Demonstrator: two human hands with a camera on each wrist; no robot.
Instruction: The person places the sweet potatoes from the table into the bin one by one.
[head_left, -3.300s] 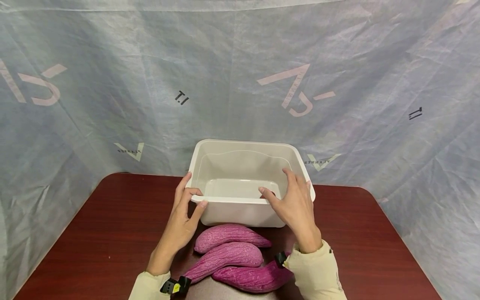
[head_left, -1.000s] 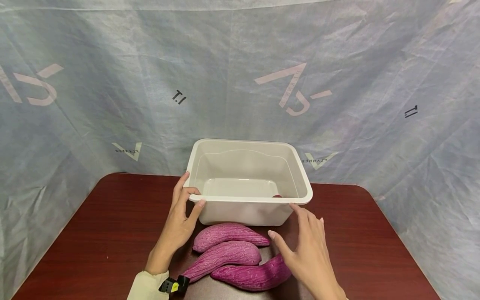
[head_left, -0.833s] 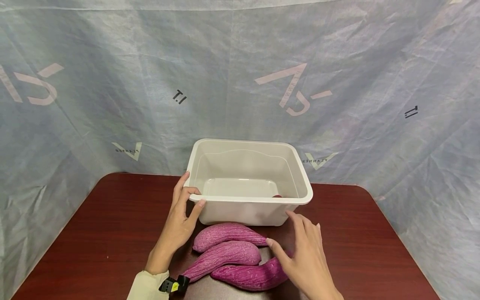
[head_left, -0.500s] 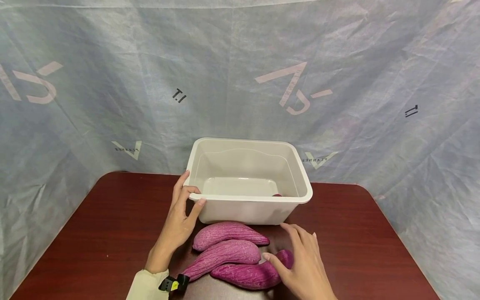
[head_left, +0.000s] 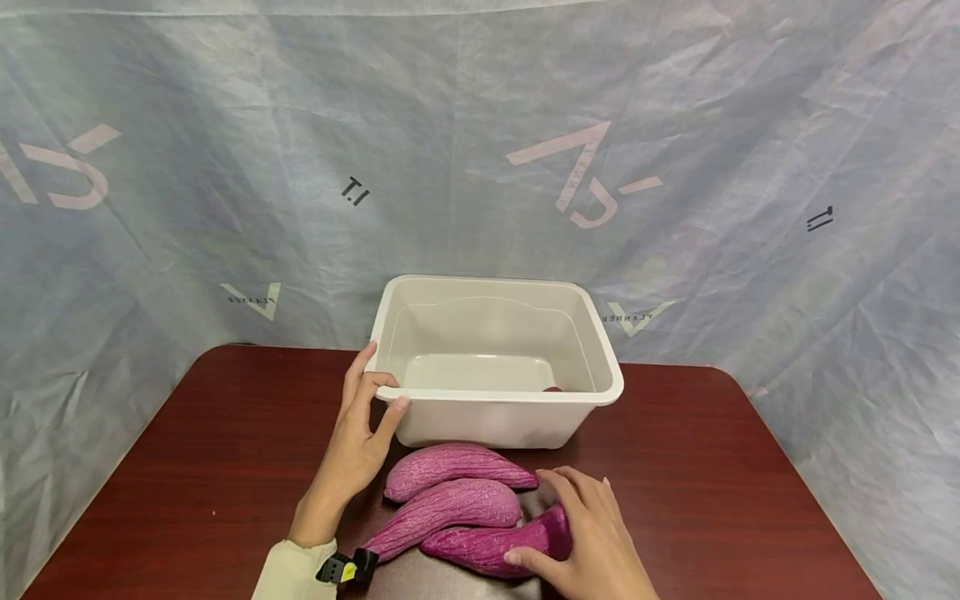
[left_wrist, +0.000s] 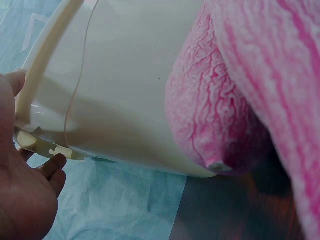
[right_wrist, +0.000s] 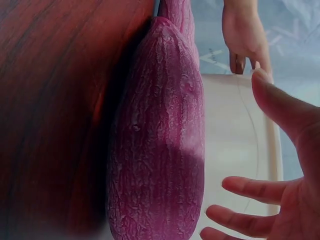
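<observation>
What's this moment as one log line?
left hand: grips white tub; right hand: spread at nearest purple vegetable, contact unclear; two more purple vegetables: alongside

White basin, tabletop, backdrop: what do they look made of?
White basin: likely molded plastic, semi-gloss, with smooth walls and rounded corners.
Tabletop: wood or wood-look laminate, satin, showing reddish-brown grain.
Backdrop: thin fabric or plastic sheeting, faintly shiny along its creases.
</observation>
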